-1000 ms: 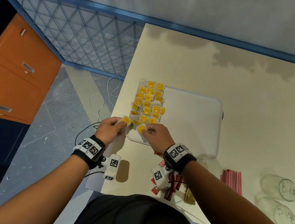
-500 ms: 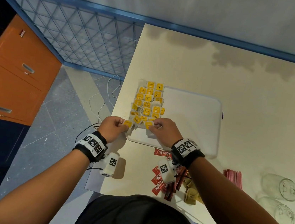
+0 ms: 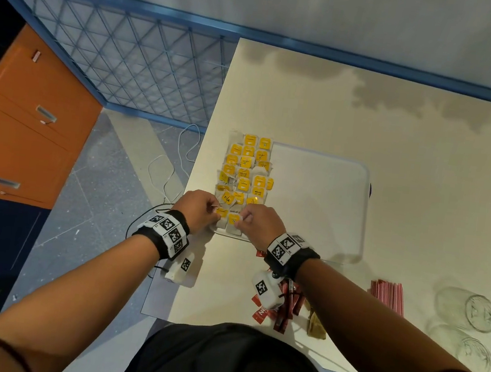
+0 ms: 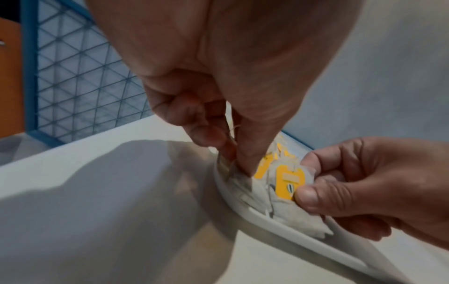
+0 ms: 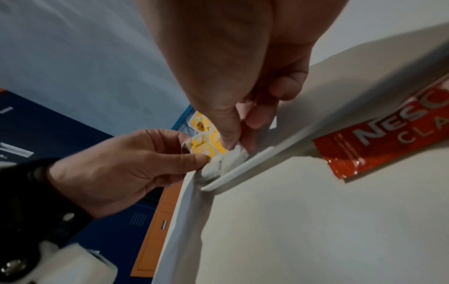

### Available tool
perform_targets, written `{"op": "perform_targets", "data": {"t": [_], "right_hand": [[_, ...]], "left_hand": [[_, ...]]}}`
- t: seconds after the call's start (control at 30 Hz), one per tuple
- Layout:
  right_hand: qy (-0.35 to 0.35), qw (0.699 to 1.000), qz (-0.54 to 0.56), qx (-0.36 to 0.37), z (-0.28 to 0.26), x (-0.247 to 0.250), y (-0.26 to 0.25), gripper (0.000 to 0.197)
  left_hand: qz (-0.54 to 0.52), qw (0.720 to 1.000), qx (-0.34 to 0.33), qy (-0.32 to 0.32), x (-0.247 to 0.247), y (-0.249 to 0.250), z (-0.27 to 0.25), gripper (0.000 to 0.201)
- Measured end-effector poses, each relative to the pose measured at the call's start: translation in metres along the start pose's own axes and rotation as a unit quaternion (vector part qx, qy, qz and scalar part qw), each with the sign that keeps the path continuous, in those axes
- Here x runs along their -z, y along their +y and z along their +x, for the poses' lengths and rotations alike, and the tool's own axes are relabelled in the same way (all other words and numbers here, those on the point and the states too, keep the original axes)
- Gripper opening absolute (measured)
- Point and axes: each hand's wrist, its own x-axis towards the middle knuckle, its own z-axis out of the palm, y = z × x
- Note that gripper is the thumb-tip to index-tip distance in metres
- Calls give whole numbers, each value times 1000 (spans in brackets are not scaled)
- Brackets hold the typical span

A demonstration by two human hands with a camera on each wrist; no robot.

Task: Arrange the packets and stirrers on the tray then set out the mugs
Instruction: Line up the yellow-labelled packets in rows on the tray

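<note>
Yellow-tagged tea bags along left edge of white tray, left hand and right hand each pinching one at near-left corner, worktop beneath.

- The tray has bare white floor across its middle and right side; nothing stands there in the head view.
- The tray's left strip is filled with yellow-tagged tea bags, packed in rows up to its far rim.
- At the tray's near left corner, the left hand and right hand crowd together, each pinching a tea bag.
- Below the tray, red coffee packets lie heaped under the right wrist.
- Lower right of the frame: red stirrers, then two glass mugs lying near the table edge.
- The table's far half, upper centre, lies bare.
</note>
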Motion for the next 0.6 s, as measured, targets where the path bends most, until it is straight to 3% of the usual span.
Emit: {"op": "perform_targets", "data": {"t": [0.2,0.43,0.6], "right_hand": [[47,997,-57,-1,4,-7,-3,17],[40,995,-89,28,3,-11,1,31],[51,994,-90,36,5,-11,5,34]], "left_hand": [[30,1000,2,7,3,9,1,14],[69,995,-71,-10,-3,11,6,26],[91,995,-50,-9,-2,14,9,36]]}}
